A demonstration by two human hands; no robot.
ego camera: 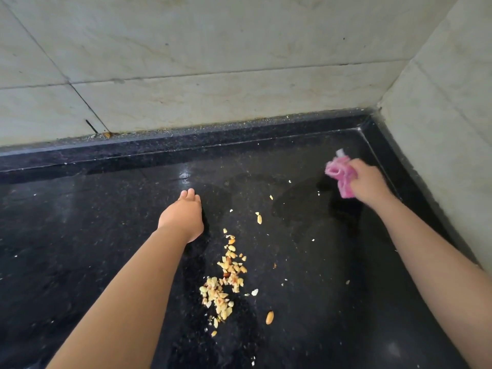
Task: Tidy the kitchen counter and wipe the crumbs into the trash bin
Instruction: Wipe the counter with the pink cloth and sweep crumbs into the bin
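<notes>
Gripping a pink cloth (341, 174), the right hand (368, 182) hovers near the corner; the left hand (183, 217) rests flat, fingers straight, on the counter (80, 222) beside the crumbs (226, 278).

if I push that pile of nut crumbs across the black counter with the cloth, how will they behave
The crumbs look small, dry and loose, so they should slide easily but probably scatter sideways. The whole nut lying apart may roll away. The counter looks glossy and partly wet, so bits may stick there.
</notes>
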